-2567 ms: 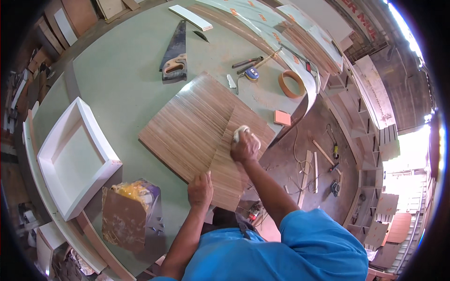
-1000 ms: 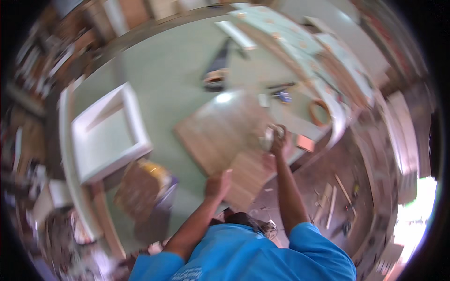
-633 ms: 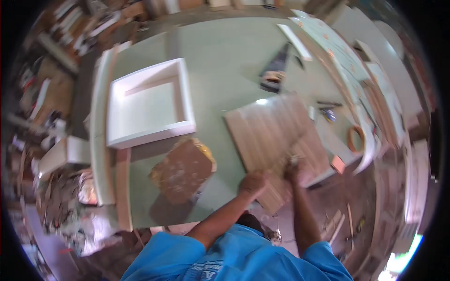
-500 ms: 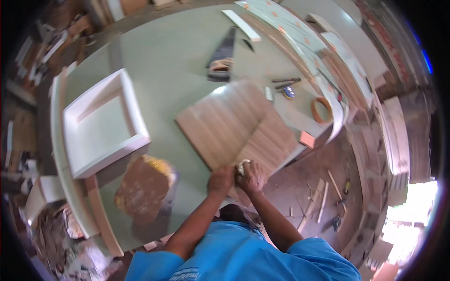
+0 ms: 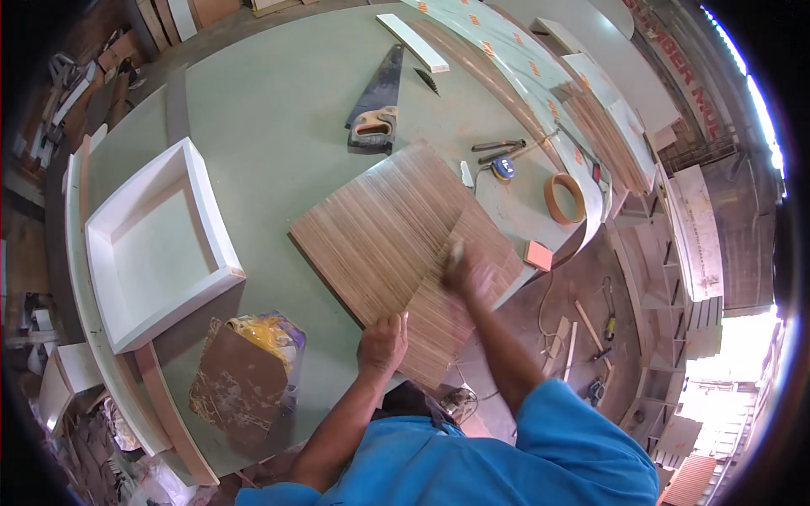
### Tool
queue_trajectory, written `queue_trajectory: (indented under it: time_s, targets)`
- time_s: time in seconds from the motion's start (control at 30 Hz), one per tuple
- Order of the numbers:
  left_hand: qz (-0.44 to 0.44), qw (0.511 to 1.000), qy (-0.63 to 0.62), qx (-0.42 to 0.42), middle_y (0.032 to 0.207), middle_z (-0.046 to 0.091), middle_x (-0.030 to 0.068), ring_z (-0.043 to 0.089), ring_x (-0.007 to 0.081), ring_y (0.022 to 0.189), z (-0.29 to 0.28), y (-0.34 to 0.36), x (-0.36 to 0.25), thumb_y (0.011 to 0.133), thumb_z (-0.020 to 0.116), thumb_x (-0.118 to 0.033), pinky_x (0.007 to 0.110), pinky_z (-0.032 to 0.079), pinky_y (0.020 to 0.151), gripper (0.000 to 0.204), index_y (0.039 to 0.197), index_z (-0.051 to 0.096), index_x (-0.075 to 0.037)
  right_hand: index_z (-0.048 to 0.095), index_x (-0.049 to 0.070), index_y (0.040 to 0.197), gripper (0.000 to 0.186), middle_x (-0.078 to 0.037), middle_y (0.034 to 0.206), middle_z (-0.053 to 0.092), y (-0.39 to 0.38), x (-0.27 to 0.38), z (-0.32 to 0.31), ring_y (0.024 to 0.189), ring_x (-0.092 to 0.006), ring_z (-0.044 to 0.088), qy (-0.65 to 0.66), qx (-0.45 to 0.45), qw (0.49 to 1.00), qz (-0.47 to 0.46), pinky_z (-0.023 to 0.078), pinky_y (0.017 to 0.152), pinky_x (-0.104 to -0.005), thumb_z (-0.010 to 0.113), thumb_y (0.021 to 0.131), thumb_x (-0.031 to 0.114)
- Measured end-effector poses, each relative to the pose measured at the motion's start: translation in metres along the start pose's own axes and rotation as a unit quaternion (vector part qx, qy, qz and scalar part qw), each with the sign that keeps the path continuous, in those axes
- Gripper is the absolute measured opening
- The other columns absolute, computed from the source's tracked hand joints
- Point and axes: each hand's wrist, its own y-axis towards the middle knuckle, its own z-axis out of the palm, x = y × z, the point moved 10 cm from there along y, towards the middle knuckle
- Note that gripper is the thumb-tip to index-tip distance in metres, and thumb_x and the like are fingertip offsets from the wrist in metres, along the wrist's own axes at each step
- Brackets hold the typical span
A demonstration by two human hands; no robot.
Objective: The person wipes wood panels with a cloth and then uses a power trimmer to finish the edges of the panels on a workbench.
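My left hand (image 5: 381, 344) grips the near-left edge of a square brown woodgrain board (image 5: 359, 228), fingers curled, beside a long seam crossing its surface. My right hand (image 5: 468, 274), smeared by motion, holds a pale wad (image 5: 455, 251) against the right part of the board by that seam. Just beyond the board lie a handsaw (image 5: 377, 97), black-handled pliers (image 5: 498, 145) and a blue tape measure (image 5: 503, 168). A peach block (image 5: 537, 255) sits off its right corner, below a roll of edging (image 5: 564, 199).
A white open box (image 5: 160, 240) stands on the green table (image 5: 261, 101) at left, above a stained brown block (image 5: 240, 379). A white strip (image 5: 413, 42) and long sheets (image 5: 540, 93) lie at the back. Offcuts and tools (image 5: 591, 337) litter the floor at right.
Compared with half a second ago, my right hand has moved away from me, up along the seam, apart from my left hand. The whole view has shifted as my head moved.
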Motion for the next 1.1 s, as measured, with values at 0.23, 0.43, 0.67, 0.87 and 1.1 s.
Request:
queue_trajectory:
  time_s: [0.23,0.43,0.67,0.87,1.1]
  targets:
    - [-0.001,1.000,-0.007,-0.013,0.071,0.060,0.0111,0.065,0.0306,0.057,-0.008,-0.002,0.010,0.100,0.063,-0.031,0.041,0.053,0.051,0.031,0.077,0.055,-0.011,0.063,0.008,0.092,0.025,-0.015,0.089,0.062,-0.030,0.071,-0.037,0.095,-0.0340,0.065,0.088,-0.022,0.982,-0.165,0.049,0.078,-0.0469,0.072,0.078,0.028]
    - [0.014,0.999,-0.003,-0.035,0.069,0.059,0.0094,0.065,0.0285,0.056,-0.017,0.001,-0.002,0.101,0.061,-0.032,0.038,0.054,0.051,0.032,0.078,0.055,-0.012,0.063,0.009,0.112,0.035,-0.021,0.108,0.065,0.111,0.036,-0.022,0.100,-0.0411,0.066,0.086,-0.002,0.994,-0.063,0.050,0.084,-0.0550,0.058,0.093,0.038]
    - [-0.028,0.999,0.001,-0.028,0.072,0.063,0.0125,0.068,0.0321,0.062,-0.004,0.002,0.027,0.102,0.059,-0.032,0.041,0.055,0.055,0.031,0.078,0.057,-0.011,0.064,0.009,0.109,0.036,-0.020,0.108,0.067,-0.072,0.104,-0.012,0.099,-0.0389,0.065,0.094,0.166,0.971,-0.144,0.050,0.081,-0.0548,0.062,0.088,0.039]
    - [0.001,0.999,-0.024,-0.023,0.070,0.060,0.0126,0.065,0.0324,0.059,-0.008,-0.001,-0.001,0.101,0.061,-0.030,0.043,0.053,0.054,0.033,0.075,0.055,-0.010,0.062,0.007,0.091,0.021,-0.017,0.089,0.064,0.016,0.055,-0.045,0.092,-0.0381,0.064,0.128,-0.055,0.983,-0.117,0.050,0.076,-0.0504,0.069,0.081,0.024]
    - [-0.010,0.999,-0.005,-0.035,0.069,0.059,0.0129,0.064,0.0329,0.058,-0.023,0.002,0.006,0.100,0.062,-0.031,0.042,0.053,0.053,0.035,0.074,0.055,-0.009,0.064,0.006,0.097,0.024,-0.018,0.097,0.067,0.152,0.016,-0.011,0.097,-0.0380,0.065,0.108,-0.031,0.993,-0.044,0.051,0.084,-0.0501,0.061,0.090,0.028]
